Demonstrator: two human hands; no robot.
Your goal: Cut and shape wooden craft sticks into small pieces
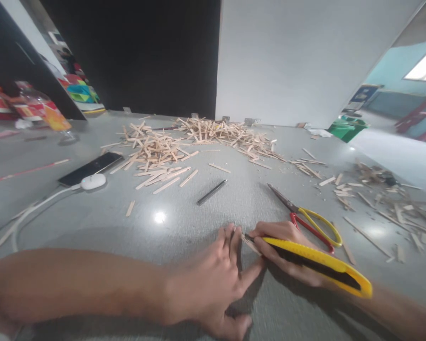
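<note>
A yellow utility knife [315, 259] is gripped in my right hand [284, 251], its black blade end angled left and down toward the grey table [128, 232]. By the tip lies a short piece of wooden stick [251, 245]. Fingertips of my left hand [213, 279] press on or beside the two ends of this piece, with the thumb spread out on the table. Scissors [312, 220] with one yellow and one red handle rest half open just beyond my right hand. A dark pen [212, 192] lies ahead of my left hand.
Wooden sticks are heaped in a left pile [154, 147] and a back pile [223, 131]. Scraps [404, 208] litter the right side. A phone [92, 168], a white charger [93, 181] with cable and a bottle [53, 116] are at left. A green bin [348, 128] stands beyond.
</note>
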